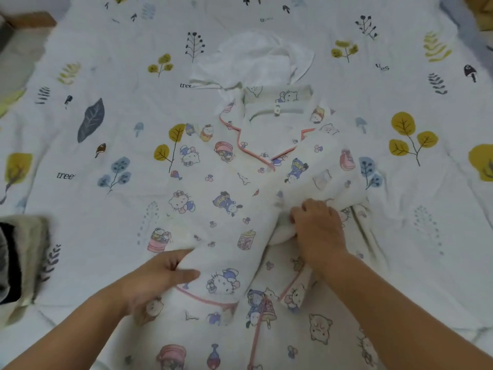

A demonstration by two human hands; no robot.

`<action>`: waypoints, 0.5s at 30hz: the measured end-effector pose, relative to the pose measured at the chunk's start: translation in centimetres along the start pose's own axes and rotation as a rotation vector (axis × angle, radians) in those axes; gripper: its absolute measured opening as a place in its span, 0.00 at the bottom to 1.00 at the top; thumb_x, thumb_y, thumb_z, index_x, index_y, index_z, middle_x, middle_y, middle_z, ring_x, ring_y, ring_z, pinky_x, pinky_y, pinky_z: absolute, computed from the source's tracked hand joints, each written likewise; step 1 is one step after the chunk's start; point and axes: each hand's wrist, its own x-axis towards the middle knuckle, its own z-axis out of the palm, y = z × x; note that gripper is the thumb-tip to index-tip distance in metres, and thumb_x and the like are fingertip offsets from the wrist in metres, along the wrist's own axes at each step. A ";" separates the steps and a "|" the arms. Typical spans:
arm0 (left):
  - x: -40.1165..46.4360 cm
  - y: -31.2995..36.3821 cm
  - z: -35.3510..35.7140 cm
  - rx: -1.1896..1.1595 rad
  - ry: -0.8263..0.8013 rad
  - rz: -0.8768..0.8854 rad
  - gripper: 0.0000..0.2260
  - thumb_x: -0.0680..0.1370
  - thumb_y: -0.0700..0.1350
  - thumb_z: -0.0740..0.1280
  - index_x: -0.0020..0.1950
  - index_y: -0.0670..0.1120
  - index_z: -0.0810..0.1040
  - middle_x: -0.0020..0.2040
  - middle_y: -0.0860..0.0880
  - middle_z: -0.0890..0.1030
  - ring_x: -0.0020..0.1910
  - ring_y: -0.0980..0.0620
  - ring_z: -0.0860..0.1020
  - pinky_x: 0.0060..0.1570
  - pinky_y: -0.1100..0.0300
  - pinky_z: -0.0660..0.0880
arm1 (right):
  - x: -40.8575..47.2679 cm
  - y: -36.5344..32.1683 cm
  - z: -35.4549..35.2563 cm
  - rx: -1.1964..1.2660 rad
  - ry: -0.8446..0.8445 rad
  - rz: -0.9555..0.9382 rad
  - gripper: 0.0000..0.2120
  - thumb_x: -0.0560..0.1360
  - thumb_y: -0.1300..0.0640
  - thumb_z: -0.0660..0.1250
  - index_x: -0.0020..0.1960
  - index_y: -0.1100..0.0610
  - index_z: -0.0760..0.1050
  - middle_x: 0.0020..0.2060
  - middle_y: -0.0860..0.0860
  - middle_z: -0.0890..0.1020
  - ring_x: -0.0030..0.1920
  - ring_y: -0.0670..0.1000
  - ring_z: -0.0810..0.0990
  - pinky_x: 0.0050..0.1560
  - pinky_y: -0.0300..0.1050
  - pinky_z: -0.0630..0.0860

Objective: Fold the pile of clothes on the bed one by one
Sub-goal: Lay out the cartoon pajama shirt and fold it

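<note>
A white pyjama top [226, 188] with cartoon prints and pink piping lies face up in the middle of the bed, collar pointing away from me. Its right sleeve is folded across the chest. My right hand [317, 228] grips the end of that sleeve near the middle of the shirt. My left hand [157, 276] pinches the left sleeve's fabric at the shirt's lower left. Matching printed fabric [314, 329] spreads out under my forearms, closest to me.
A crumpled plain white garment [256, 57] lies just beyond the collar. The bedsheet [93, 62] is white with leaf and tree prints. A grey and dark pile of cloth [16, 263] sits at the left edge.
</note>
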 end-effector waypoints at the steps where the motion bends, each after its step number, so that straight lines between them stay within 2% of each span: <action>1: -0.2 -0.3 -0.4 -0.128 0.020 -0.021 0.26 0.64 0.49 0.77 0.60 0.44 0.78 0.56 0.43 0.82 0.55 0.44 0.80 0.54 0.53 0.78 | 0.3 0.3 0.2 -0.028 0.101 -0.025 0.14 0.73 0.68 0.60 0.56 0.58 0.73 0.51 0.56 0.76 0.54 0.58 0.74 0.54 0.51 0.69; 3: -0.4 -0.8 -1.5 -0.223 0.140 -0.069 0.20 0.68 0.43 0.75 0.59 0.41 0.78 0.52 0.41 0.83 0.51 0.42 0.81 0.44 0.56 0.79 | 0.6 1.0 0.7 0.017 0.271 -0.049 0.11 0.63 0.71 0.68 0.42 0.61 0.75 0.33 0.56 0.77 0.36 0.57 0.76 0.37 0.47 0.71; 4: -0.3 -1.2 -2.1 -0.109 0.250 -0.091 0.18 0.69 0.37 0.74 0.58 0.39 0.76 0.51 0.41 0.82 0.48 0.43 0.81 0.42 0.55 0.78 | 0.4 1.3 1.1 0.028 0.321 -0.073 0.12 0.58 0.72 0.70 0.39 0.61 0.75 0.30 0.56 0.76 0.32 0.56 0.75 0.33 0.46 0.71; 5: -0.1 -1.5 -2.4 0.102 0.361 -0.125 0.17 0.69 0.34 0.72 0.56 0.39 0.75 0.50 0.40 0.81 0.46 0.44 0.79 0.42 0.54 0.76 | 0.2 1.4 1.7 0.028 0.314 -0.121 0.13 0.55 0.72 0.72 0.37 0.61 0.75 0.30 0.56 0.76 0.31 0.56 0.75 0.32 0.46 0.72; 7: 0.2 -2.1 -2.2 0.657 0.574 -0.151 0.20 0.67 0.39 0.73 0.57 0.42 0.72 0.51 0.44 0.79 0.48 0.46 0.77 0.43 0.55 0.71 | -0.7 1.7 3.3 0.027 0.257 -0.237 0.17 0.53 0.70 0.76 0.40 0.60 0.79 0.36 0.56 0.79 0.37 0.59 0.78 0.38 0.51 0.77; 8: 0.2 -2.2 -1.7 0.806 0.697 -0.090 0.17 0.69 0.42 0.72 0.56 0.44 0.72 0.50 0.47 0.78 0.49 0.46 0.76 0.41 0.57 0.68 | -1.2 2.1 3.9 0.057 0.248 -0.261 0.20 0.53 0.69 0.77 0.44 0.60 0.80 0.41 0.58 0.80 0.43 0.60 0.79 0.44 0.55 0.78; 9: 0.1 -1.9 -0.9 0.831 0.805 0.031 0.11 0.73 0.46 0.69 0.52 0.45 0.73 0.47 0.49 0.76 0.47 0.47 0.75 0.39 0.59 0.65 | -1.4 2.6 4.0 0.087 0.273 -0.248 0.21 0.56 0.68 0.75 0.48 0.61 0.79 0.47 0.60 0.80 0.48 0.62 0.79 0.50 0.58 0.76; 10: 0.0 -1.7 -0.1 0.797 0.851 0.156 0.09 0.75 0.50 0.66 0.47 0.46 0.73 0.43 0.50 0.75 0.44 0.48 0.74 0.36 0.60 0.63 | -1.6 2.9 3.6 0.127 0.331 -0.189 0.21 0.59 0.67 0.72 0.52 0.62 0.79 0.50 0.62 0.79 0.52 0.63 0.77 0.52 0.59 0.74; 11: -0.2 -1.3 0.8 0.769 0.850 0.250 0.12 0.76 0.55 0.63 0.42 0.46 0.72 0.40 0.52 0.73 0.41 0.50 0.73 0.34 0.63 0.62 | -1.7 3.3 3.0 0.185 0.386 -0.082 0.20 0.62 0.67 0.69 0.54 0.63 0.77 0.53 0.64 0.78 0.54 0.63 0.74 0.54 0.59 0.73; 13: 0.0 -1.4 2.0 0.769 0.766 0.309 0.22 0.70 0.66 0.56 0.38 0.47 0.71 0.38 0.54 0.72 0.38 0.54 0.71 0.34 0.68 0.63 | -1.4 4.3 1.6 0.319 0.418 0.212 0.17 0.71 0.67 0.63 0.60 0.64 0.73 0.56 0.64 0.74 0.57 0.63 0.70 0.56 0.57 0.70; 14: 0.2 -1.7 2.3 0.816 0.731 0.300 0.25 0.68 0.69 0.54 0.39 0.47 0.71 0.38 0.54 0.71 0.38 0.55 0.71 0.34 0.66 0.65 | -0.9 5.2 1.3 0.370 0.380 0.349 0.18 0.74 0.65 0.61 0.63 0.63 0.70 0.59 0.64 0.72 0.59 0.63 0.69 0.58 0.57 0.68; 15: 0.6 -2.2 2.5 0.889 0.703 0.277 0.26 0.66 0.70 0.56 0.40 0.47 0.71 0.38 0.54 0.71 0.37 0.53 0.71 0.34 0.63 0.67 | -0.4 5.9 1.2 0.420 0.308 0.459 0.19 0.75 0.62 0.61 0.66 0.62 0.67 0.61 0.63 0.71 0.61 0.63 0.67 0.59 0.56 0.66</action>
